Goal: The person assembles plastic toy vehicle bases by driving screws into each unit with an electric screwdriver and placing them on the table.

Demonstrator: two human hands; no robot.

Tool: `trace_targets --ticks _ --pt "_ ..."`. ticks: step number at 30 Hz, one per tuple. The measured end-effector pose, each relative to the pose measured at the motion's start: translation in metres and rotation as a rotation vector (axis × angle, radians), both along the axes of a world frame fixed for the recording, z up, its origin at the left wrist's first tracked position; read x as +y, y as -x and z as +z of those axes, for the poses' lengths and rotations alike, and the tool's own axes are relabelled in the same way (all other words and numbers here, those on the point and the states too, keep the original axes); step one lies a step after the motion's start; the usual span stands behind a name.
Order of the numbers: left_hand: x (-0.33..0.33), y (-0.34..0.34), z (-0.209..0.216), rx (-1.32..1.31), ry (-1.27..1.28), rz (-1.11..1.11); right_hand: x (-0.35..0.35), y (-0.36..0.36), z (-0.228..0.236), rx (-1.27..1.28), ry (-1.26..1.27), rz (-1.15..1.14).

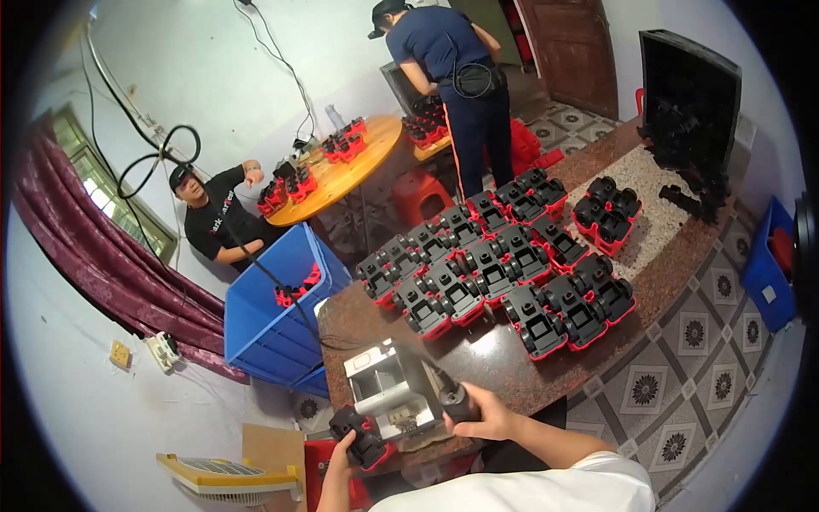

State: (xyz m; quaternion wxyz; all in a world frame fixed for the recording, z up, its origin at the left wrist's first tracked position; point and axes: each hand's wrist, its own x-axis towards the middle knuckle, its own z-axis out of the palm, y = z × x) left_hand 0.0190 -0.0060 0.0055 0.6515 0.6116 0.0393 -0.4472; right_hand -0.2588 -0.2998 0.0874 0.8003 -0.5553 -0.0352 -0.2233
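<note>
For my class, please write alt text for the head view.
A person's left hand holds a red-and-black toy car part while the right hand grips a black tool beside a white machine. More such parts line the table; beyond are two other people.

We saw black tops over red bases on the rows of small wheeled cars (pixel 492 275), and the same pairing on the single car (pixel 363 442) we held. Our boxy device (pixel 380 381) was silvery white, its cylinder (pixel 460 404) black. Our counter (pixel 512 384) was reddish brown with dark speckling, and its inset panel (pixel 653 171) was a grainy beige-grey. Around us we noted a blue crate (pixel 269 328), a maroon curtain (pixel 107 235), a yellow-and-white fan (pixel 223 480), an orange-red stool (pixel 422 194), and grey floor tiles (pixel 646 388) whose pale squares bore dark flower motifs.
</note>
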Motion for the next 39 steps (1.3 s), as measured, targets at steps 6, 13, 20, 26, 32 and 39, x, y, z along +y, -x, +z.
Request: trace_targets --ticks 6,13,20,26,32,39 --pt "-0.011 0.004 0.012 0.081 -0.033 0.046 0.011 -0.014 0.018 -0.043 0.214 0.053" --pt "-0.01 0.002 0.0 0.052 0.059 -0.008 0.042 0.007 -0.034 0.112 0.207 -0.094" --pt "-0.014 0.019 0.015 0.108 0.122 -0.007 0.066 0.021 -0.002 0.264 0.24 -0.249" --pt "-0.022 0.005 0.001 -0.029 0.281 -0.012 0.082 -0.02 0.041 0.188 0.157 -0.293" --pt "-0.022 0.0 -0.004 0.035 0.298 0.039 0.066 -0.07 0.068 0.049 -0.006 -0.248" --pt "-0.011 0.002 -0.017 0.012 0.26 0.028 0.048 -0.148 0.075 0.139 -0.394 -0.112"
